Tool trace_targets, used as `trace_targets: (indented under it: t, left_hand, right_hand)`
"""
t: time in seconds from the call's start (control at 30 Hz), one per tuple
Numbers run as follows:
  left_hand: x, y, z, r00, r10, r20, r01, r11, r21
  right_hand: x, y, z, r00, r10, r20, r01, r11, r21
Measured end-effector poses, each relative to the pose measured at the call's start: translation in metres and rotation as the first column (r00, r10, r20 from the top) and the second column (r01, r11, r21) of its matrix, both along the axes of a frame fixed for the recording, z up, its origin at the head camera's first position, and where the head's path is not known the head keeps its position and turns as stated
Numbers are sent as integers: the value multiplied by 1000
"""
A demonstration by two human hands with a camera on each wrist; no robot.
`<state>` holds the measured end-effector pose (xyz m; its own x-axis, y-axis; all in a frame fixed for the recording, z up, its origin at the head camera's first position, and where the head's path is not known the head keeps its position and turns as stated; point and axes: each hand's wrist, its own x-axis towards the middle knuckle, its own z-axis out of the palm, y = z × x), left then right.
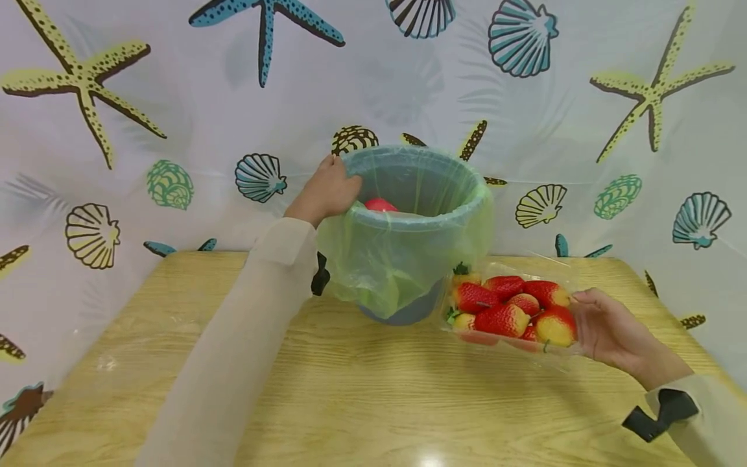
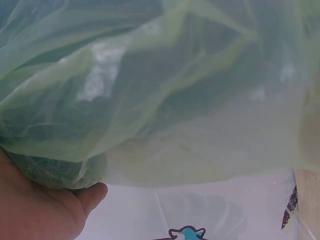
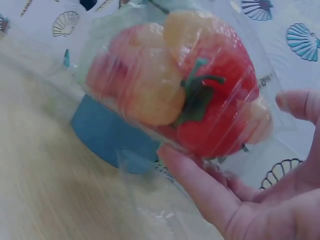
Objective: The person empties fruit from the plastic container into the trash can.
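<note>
A blue-grey bin [image 1: 408, 312] stands at the table's far side, lined with a thin translucent green plastic bag [image 1: 403, 259] folded down over its rim. My left hand [image 1: 327, 189] grips the bin's left rim through the bag; in the left wrist view its thumb shows below the bag film. Inside the bin, part of a red object [image 1: 380, 205] is visible, its kind unclear. Right of the bin, my right hand [image 1: 613, 337] holds a clear plastic pack of strawberries [image 1: 504, 308] by its right end. The strawberries are red and pale yellow, some with green stems.
A light wood-grain table [image 1: 373, 395] spreads beneath both arms. Behind it hangs a white sheet [image 1: 385, 91] printed with starfish and shells. Thin clear film [image 1: 134, 344] seems to lie on the table at the left.
</note>
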<state>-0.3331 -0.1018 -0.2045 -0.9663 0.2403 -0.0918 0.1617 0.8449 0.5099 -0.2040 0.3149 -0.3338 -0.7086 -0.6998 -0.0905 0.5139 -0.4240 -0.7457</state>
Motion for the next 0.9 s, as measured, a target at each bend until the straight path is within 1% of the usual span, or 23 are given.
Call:
trace_targets:
  t: [0.1,0.13,0.2,0.27,0.33,0.4,0.43,0.57,0.67,0.73,0.77,0.8,0.9]
  left_hand:
    - [0,0,1,1000,-6,7,6,1000,-5]
    - [0,0,1,1000,-8,7,8,1000,-7]
    - [-1,0,1,1000,-8,6,8,1000,-11]
    - [-1,0,1,1000,-7,3,7,1000,-14]
    - [-1,1,1,1000,-8,-1,8,1000,-16]
    - [-1,1,1,1000,-6,-2,6,1000,-16]
    - [-1,1,1,1000,-7,-1,7,1000,-17]
    - [-1,0,2,1000,-9,-1,8,1000,-20]
    - [-1,0,2,1000,-7,-7,7,1000,-17]
    - [-1,0,2,1000,-6,-11,6,1000,-14]
    - [-1,0,2,1000,-6,-12,6,1000,-12]
    - [-1,0,1,1000,-5,-9,5,1000,-10]
    - [-1,0,1,1000,-3,-2,3,1000,-5]
  right_hand:
    - [-3,10,1,995,-85,60,88,995,-47]
    - [-4,12,2,989,-124,81,129,990,-50]
    - [-6,14,5,966,-218,136,224,974,-29]
    - [-8,14,9,932,-323,165,325,945,16]
    - [-10,12,13,887,-423,182,420,906,59]
    - [-13,10,18,842,-495,216,491,868,76]
    - [-15,8,20,823,-520,227,518,852,76]
    - [-24,-1,31,750,-577,324,598,801,42]
    - [-31,-8,43,709,-605,364,643,766,22]
    - [-36,-14,51,677,-623,392,675,738,8]
    - [-38,-16,55,664,-633,398,688,726,5]
    - [-40,-19,59,657,-639,401,697,717,0]
    - [-46,-26,72,640,-652,407,718,696,-13]
